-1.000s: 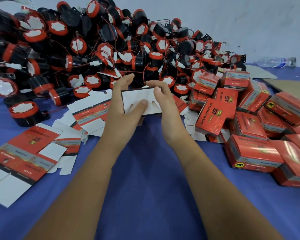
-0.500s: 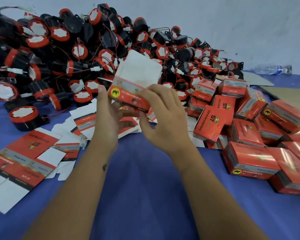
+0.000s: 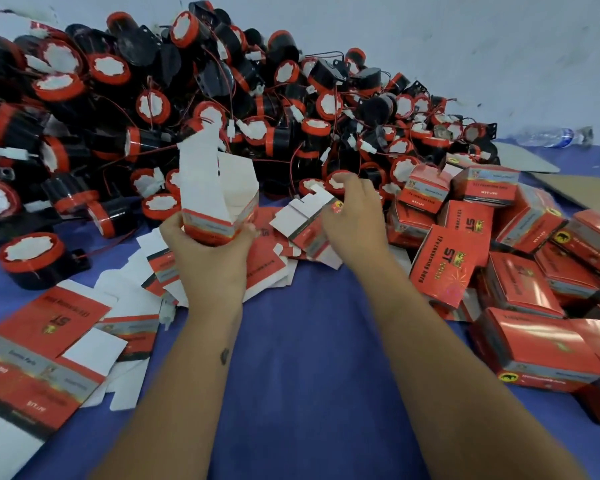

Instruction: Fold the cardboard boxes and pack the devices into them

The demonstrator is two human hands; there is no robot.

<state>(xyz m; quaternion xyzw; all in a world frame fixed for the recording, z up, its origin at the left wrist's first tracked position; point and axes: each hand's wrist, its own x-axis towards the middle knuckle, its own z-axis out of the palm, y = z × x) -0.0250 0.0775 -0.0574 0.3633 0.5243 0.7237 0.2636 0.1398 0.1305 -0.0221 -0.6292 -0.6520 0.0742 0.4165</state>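
Between the left hand [image 3: 208, 261] fingers and thumb: half-formed box [image 3: 219, 206], pinched at its lower walls, long axis upright, open end and flaps pointing up. Likely light, thin card that crushes easily; hold at the corners. Right hand [image 3: 355, 220], fingers curled, rests on flat cartons [image 3: 305, 225], grip unclear.

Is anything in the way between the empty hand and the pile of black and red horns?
Nothing visible blocks it. The right hand hovers over loose flat cartons at the edge of the device pile, with the nearest devices just beyond its fingertips. The left hand holds the opened box off to the side.
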